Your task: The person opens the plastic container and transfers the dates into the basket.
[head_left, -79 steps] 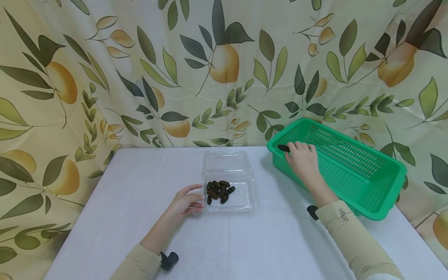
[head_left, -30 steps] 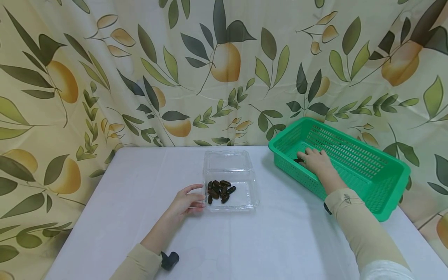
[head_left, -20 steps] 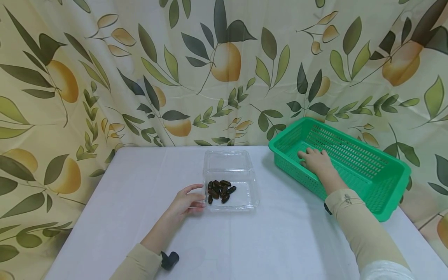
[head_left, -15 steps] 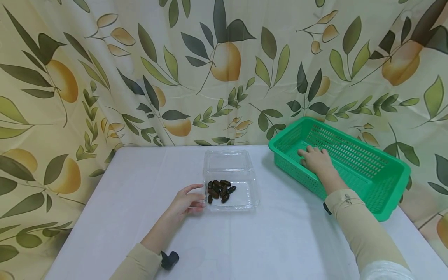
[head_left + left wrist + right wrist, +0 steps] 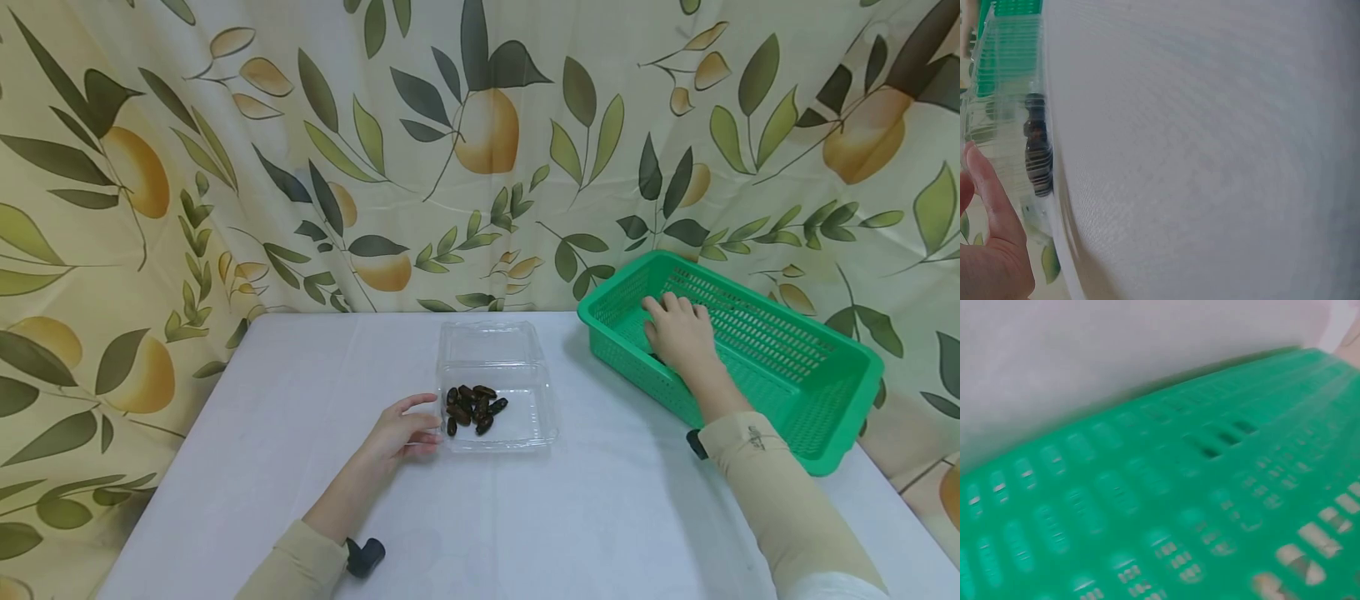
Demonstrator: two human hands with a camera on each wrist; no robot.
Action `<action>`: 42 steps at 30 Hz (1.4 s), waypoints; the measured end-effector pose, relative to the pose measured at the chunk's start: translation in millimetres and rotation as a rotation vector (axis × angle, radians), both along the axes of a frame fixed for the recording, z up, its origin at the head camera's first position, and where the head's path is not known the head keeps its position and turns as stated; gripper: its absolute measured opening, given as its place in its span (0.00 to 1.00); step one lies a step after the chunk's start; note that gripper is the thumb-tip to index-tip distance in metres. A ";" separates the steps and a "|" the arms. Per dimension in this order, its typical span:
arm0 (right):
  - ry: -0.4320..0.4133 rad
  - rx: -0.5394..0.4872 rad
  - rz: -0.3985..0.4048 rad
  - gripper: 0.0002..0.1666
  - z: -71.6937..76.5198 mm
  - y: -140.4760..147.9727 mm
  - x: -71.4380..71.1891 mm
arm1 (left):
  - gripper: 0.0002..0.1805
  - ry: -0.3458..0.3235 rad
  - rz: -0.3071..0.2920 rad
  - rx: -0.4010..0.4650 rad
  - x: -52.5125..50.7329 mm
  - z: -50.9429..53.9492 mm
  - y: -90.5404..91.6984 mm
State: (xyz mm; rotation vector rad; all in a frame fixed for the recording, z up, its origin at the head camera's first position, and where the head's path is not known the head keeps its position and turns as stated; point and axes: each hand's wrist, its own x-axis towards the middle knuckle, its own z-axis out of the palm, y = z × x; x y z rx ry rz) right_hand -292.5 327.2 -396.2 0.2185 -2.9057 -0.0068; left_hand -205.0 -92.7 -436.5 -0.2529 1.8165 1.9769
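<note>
Several dark brown dates lie bunched at the left of a clear plastic clamshell box, its lid laid back. At the box's left side, my left hand touches the wall with extended fingers; its fingertips show by the clear edge in the left wrist view. My right hand is inside the green basket, fingers loosely bent, nothing seen between them. A sliver of a date peeks out beneath that hand. Through the basket's slots, the right wrist view shows a dark patch.
The basket stands angled at the table's back right, its slotted walls raised around my right hand. A white cloth covers the table. Behind hangs a curtain printed with fruit and leaves.
My right hand carried a date over the basket's left rim, lowered it inside and let go; its fingers have since lifted slightly. The left hand and the box have stayed put.
</note>
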 end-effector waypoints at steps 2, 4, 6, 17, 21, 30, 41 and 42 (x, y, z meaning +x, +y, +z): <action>0.024 -0.017 0.006 0.18 3.9 -7.2 1.7 | 0.27 0.001 0.002 -0.003 2.0 3.7 0.5; 0.045 -0.028 0.018 0.18 6.7 -14.7 3.4 | 0.27 0.002 0.000 -0.005 2.8 5.0 0.8; 0.075 -0.031 0.045 0.18 7.8 -22.4 5.2 | 0.27 0.002 -0.005 -0.006 3.1 5.8 1.0; 0.230 -0.021 0.252 0.17 -1.2 -75.5 19.0 | 0.26 0.003 -0.021 -0.016 -4.6 -5.9 0.1; 0.170 -0.006 0.260 0.18 -5.0 -96.1 24.5 | 0.27 -0.008 -0.020 -0.009 -10.2 -16.5 -1.2; 0.100 0.052 0.394 0.20 -21.0 -128.1 32.6 | 0.29 0.008 -0.047 0.012 -1.0 1.6 -2.2; 0.037 0.092 0.575 0.17 -40.8 -154.2 34.6 | 0.27 0.006 0.018 -0.001 -13.2 -27.0 -0.7; 0.024 0.090 0.583 0.17 -41.4 -155.8 34.6 | 0.27 0.007 0.018 -0.003 -13.2 -27.1 -0.6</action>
